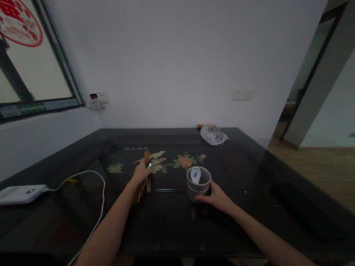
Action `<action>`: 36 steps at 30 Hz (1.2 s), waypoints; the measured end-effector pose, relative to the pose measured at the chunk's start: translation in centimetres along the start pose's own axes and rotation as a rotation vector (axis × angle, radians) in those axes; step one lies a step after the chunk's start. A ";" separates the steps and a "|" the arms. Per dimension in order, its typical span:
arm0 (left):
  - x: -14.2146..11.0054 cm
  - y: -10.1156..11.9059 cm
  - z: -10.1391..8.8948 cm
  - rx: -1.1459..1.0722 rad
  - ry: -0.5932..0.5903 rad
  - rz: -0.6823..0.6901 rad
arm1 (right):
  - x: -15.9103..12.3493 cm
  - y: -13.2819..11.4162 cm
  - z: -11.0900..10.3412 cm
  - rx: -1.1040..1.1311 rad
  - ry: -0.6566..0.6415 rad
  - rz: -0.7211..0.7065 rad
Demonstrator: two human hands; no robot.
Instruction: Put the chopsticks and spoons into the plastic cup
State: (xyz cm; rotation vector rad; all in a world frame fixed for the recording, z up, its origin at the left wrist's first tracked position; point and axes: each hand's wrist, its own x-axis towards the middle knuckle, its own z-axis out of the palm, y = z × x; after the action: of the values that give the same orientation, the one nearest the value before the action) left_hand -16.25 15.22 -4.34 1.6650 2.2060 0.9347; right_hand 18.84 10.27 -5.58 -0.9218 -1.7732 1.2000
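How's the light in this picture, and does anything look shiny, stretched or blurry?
Head view: dim overall, brightest at the window; head view: the glossy table shows a pale streak between the chopsticks and the cup; head view: wide-angle distortion seems to tilt the doorway; head view: fine detail is soft, so the blue mark on the spoon is unclear.

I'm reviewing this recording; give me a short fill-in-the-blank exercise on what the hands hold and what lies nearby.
The left hand grips a bundle of thin wooden ____.
The right hand holds the gray cylindrical container, in which a white ____ with a blue mark rests.
A white ____ runs from the flat white device.

Missing words: chopsticks; spoon; cable.
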 end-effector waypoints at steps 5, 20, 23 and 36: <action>0.1 -0.1 -0.1 0.108 -0.048 0.094 | -0.1 -0.2 0.0 -0.017 0.004 0.000; -0.6 -0.5 -1.2 0.522 -0.036 0.016 | -0.2 -0.8 0.0 -0.042 0.004 0.016; -0.6 -0.6 -0.8 0.568 -0.012 0.015 | -0.2 -0.6 0.0 -0.028 0.005 0.016; -0.3 -1.3 -1.8 0.438 -0.041 -0.087 | -0.4 -1.8 0.1 -0.095 0.003 -0.012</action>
State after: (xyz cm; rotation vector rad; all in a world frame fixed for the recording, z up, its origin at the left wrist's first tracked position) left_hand -18.14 14.15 -3.85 1.7163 2.5635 0.4068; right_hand 18.74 9.36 -4.01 -0.9653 -1.8436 1.1141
